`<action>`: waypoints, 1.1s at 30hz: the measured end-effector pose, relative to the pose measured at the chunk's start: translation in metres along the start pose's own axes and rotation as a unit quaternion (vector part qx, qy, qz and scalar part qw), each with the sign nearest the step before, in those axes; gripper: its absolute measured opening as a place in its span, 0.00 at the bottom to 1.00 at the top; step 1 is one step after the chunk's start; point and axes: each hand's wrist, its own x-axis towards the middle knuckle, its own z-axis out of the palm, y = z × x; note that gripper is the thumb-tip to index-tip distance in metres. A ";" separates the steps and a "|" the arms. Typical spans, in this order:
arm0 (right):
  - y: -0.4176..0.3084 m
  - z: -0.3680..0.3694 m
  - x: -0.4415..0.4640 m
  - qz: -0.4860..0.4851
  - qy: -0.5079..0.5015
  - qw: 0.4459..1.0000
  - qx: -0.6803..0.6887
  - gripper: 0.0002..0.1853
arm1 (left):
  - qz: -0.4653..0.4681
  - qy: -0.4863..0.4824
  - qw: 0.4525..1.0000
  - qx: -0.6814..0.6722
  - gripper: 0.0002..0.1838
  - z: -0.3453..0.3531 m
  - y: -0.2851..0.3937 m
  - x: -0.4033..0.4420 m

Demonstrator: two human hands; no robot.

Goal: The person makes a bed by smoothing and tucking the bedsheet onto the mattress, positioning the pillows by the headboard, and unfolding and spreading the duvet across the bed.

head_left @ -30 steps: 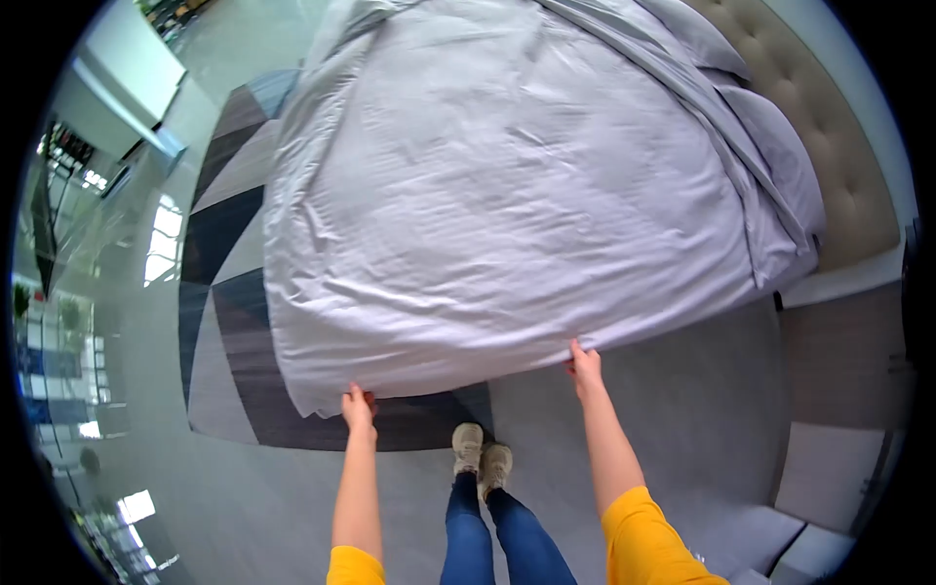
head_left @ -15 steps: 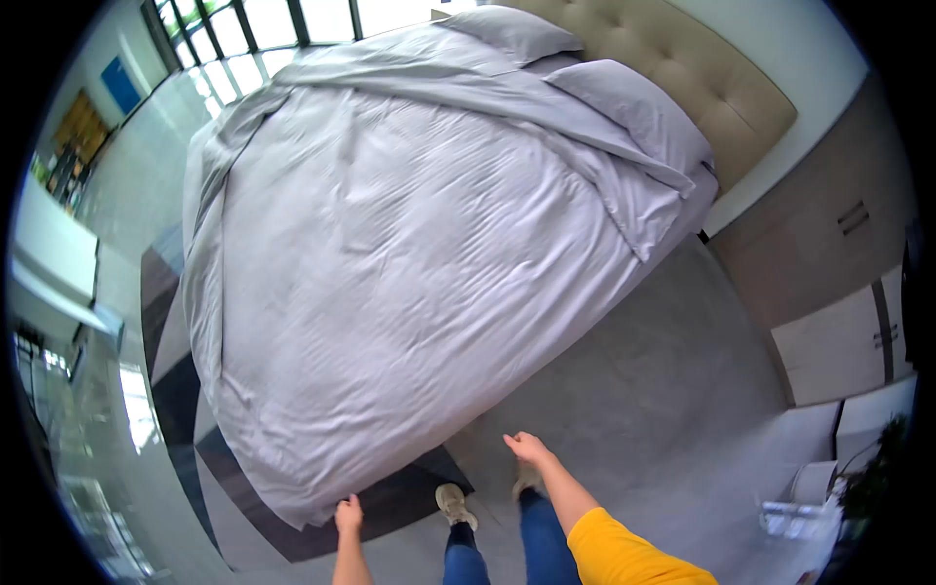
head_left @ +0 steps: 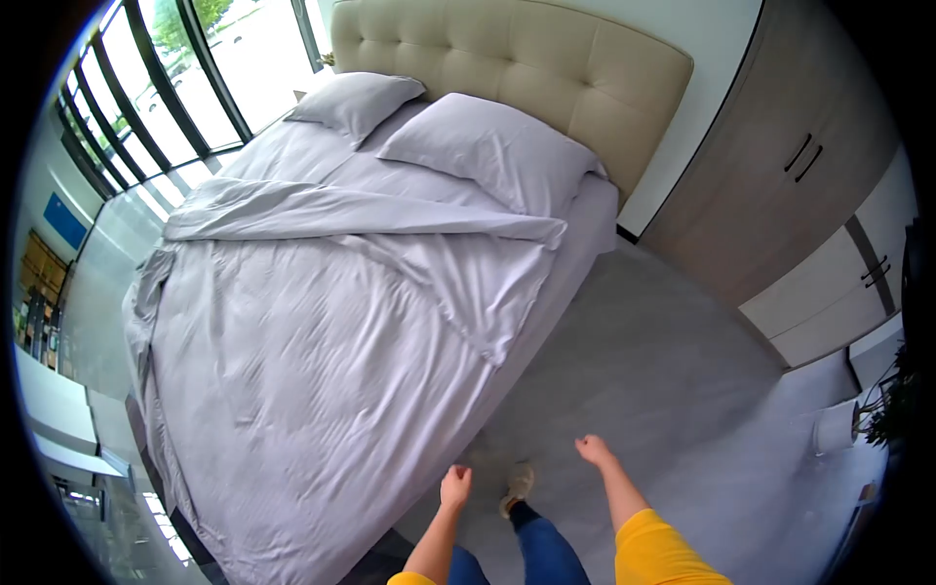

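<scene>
My left hand [head_left: 455,486] is curled closed beside the bed's near side edge, with nothing seen in it. Out over the floor, my right hand [head_left: 592,449] is loosely closed and holds nothing that I can see. Nearest to the left hand is a pale lilac-grey duvet [head_left: 292,361], spread over the bed with wrinkles across it. Its top end is folded back in a band [head_left: 361,212], and one corner of the fold hangs toward the near side. A large pillow [head_left: 492,146] and a second pillow [head_left: 356,102] lie by the headboard.
A beige tufted headboard [head_left: 507,68] stands against the wall. To the right are a tall wardrobe [head_left: 780,146] and a potted plant [head_left: 837,427]. Grey floor [head_left: 663,341] runs alongside the bed, with my shoe [head_left: 517,487] on it. Tall windows [head_left: 195,78] are at the left.
I have moved along the bed toward the headboard, and the view has turned with me. My left hand is now away from the foot corner. Both hands remain closed.
</scene>
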 end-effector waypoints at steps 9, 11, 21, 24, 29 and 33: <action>-0.169 -0.214 0.089 -0.223 0.141 0.965 -0.004 0.17 | -0.156 -0.120 0.864 -0.464 0.18 0.040 0.169 0.129; -0.216 -0.234 0.115 -0.278 0.160 0.946 -0.050 0.18 | -0.175 -0.160 0.795 -0.558 0.21 0.057 0.187 0.153; -0.356 -0.244 0.260 -0.463 0.176 0.821 -0.285 0.41 | -0.288 0.029 0.486 -0.824 0.36 0.122 0.269 0.235; -0.382 -0.229 0.295 -0.470 0.157 0.801 -0.337 0.42 | -0.291 0.126 0.399 -0.860 0.34 0.129 0.276 0.254; -0.393 -0.239 0.348 -0.485 0.113 0.846 -0.191 0.13 | -0.271 0.274 0.268 -0.883 0.28 0.124 0.300 0.262; -0.414 -0.288 0.337 -0.515 0.097 0.837 -0.155 0.06 | -0.235 0.316 0.259 -0.882 0.24 0.112 0.308 0.261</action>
